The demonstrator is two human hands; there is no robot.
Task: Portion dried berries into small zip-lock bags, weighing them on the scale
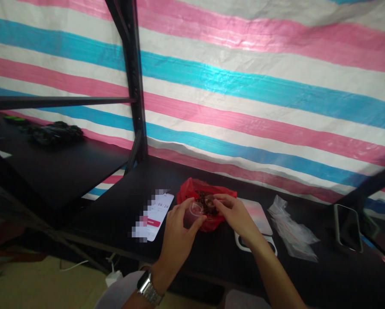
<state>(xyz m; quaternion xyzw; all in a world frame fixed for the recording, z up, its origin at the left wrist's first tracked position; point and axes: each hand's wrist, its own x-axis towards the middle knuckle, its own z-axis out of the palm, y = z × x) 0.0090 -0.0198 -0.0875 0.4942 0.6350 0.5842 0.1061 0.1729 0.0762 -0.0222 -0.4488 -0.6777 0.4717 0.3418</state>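
Nearest, a metal wristwatch [150, 288] on the left wrist. Above it, left hand [179, 229] curled round a small clear cup [194, 213], fingers clamped on its wall, mouth tilted up and toward the right. Just beside, right hand [234, 213] with fingertips pinched together on a small dark piece [210, 200], directly right of the cup's rim and nearer to it than anything else. Beyond both, red plastic bag [192, 189] lying open on the black shelf [121, 201], holding dark reddish-brown dried bits. Left, a phone [155, 214]; right, a white scale [258, 214], then clear zip bags [292, 231].
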